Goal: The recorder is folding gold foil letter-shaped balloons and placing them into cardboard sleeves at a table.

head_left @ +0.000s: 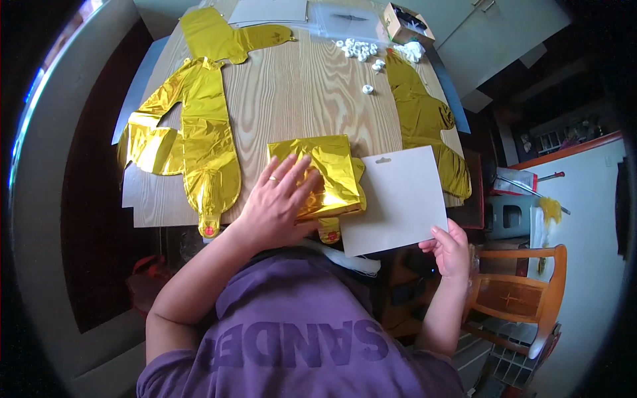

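Near the table's front edge lies a folded gold foil balloon, roughly square and shiny. My left hand rests flat on it with the fingers spread. A white card with a hanging slot near its top sits just right of the foil, its left side touching or overlapping the foil's edge. My right hand pinches the card at its lower right corner. Below the folded foil a gold tab with a red mark sticks out over the table edge.
Flat gold foil balloons lie at the left, far left and right. Small white rolled pieces are scattered at the back, beside an open box. A wooden chair stands at the right.
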Action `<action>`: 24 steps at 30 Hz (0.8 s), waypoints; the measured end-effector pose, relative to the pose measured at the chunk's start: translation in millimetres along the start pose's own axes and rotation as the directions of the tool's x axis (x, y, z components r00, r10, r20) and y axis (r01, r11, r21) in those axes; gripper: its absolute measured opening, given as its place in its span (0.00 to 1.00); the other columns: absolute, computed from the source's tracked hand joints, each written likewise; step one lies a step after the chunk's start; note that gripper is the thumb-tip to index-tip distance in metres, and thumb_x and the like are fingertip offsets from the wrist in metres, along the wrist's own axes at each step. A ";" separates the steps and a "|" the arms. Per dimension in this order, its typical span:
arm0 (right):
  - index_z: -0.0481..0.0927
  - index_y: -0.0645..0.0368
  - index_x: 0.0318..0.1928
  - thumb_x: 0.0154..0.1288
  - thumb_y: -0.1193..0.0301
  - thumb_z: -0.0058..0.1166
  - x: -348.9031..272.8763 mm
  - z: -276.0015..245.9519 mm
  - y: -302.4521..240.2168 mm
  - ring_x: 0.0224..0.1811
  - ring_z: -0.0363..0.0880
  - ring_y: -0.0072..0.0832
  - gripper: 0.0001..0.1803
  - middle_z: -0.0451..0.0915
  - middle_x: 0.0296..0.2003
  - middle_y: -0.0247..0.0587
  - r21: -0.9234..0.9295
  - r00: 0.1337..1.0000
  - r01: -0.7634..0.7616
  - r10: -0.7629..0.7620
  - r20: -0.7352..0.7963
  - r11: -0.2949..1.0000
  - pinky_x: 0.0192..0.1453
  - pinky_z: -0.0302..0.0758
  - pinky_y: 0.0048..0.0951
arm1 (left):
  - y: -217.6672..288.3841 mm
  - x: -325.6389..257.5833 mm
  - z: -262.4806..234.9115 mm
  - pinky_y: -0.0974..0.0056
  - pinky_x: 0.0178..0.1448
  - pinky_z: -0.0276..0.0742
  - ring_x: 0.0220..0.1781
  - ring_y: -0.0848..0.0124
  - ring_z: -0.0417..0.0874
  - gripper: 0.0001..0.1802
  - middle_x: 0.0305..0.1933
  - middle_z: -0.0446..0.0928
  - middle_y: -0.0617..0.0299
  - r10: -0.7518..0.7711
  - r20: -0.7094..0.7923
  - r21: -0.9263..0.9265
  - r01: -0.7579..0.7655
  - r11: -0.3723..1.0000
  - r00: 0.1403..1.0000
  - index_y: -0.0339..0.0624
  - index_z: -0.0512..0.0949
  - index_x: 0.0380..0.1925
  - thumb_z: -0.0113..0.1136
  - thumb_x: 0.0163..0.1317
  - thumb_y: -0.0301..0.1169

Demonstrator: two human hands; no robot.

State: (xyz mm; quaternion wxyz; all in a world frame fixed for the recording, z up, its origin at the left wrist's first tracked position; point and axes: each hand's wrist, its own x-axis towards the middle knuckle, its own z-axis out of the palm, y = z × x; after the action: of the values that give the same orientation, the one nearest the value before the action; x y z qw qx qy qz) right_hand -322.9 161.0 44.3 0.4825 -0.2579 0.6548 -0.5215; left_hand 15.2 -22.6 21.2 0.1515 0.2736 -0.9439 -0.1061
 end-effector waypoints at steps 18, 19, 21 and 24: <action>0.80 0.63 0.51 0.69 0.72 0.53 24.7 -37.6 -66.2 0.24 0.82 0.23 0.14 0.86 0.34 0.39 -0.084 0.982 0.183 -0.187 -0.039 0.979 0.28 0.78 0.22 | -16.7 1.5 24.0 0.43 0.75 0.64 0.69 0.51 0.74 0.25 0.64 0.75 0.49 0.044 -0.180 0.167 -0.013 0.986 0.983 0.38 0.76 0.60 0.62 0.62 0.31; 0.80 0.63 0.52 0.69 0.72 0.53 28.9 -42.8 -69.6 0.24 0.82 0.22 0.14 0.86 0.34 0.39 -0.060 0.975 0.217 -0.219 -0.030 0.974 0.28 0.78 0.22 | -17.2 3.6 22.6 0.43 0.75 0.63 0.70 0.52 0.73 0.25 0.64 0.75 0.50 0.017 -0.206 0.142 0.013 0.990 0.978 0.39 0.76 0.60 0.63 0.62 0.31; 0.78 0.63 0.56 0.71 0.73 0.53 47.8 -42.2 -72.9 0.31 0.83 0.23 0.15 0.85 0.40 0.40 0.057 0.975 0.224 -0.224 0.001 0.973 0.34 0.79 0.23 | -18.9 4.9 22.6 0.43 0.76 0.61 0.71 0.53 0.72 0.25 0.65 0.76 0.52 -0.002 -0.227 0.122 0.031 0.992 0.974 0.41 0.77 0.60 0.64 0.63 0.32; 0.75 0.61 0.60 0.74 0.73 0.54 95.0 -2.5 -76.4 0.38 0.84 0.26 0.17 0.83 0.45 0.38 0.217 0.972 0.235 -0.235 -0.026 0.947 0.40 0.79 0.24 | -23.8 4.4 25.2 0.42 0.77 0.59 0.72 0.54 0.71 0.23 0.65 0.76 0.55 0.017 -0.233 0.142 0.017 0.990 0.972 0.42 0.77 0.60 0.63 0.64 0.32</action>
State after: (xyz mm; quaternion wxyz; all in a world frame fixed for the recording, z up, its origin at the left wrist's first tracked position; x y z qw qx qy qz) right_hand -375.9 57.6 81.0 0.4425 -0.2797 0.5578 -0.6440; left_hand 14.5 -41.7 -8.1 0.2416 0.2943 -0.9246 -0.0051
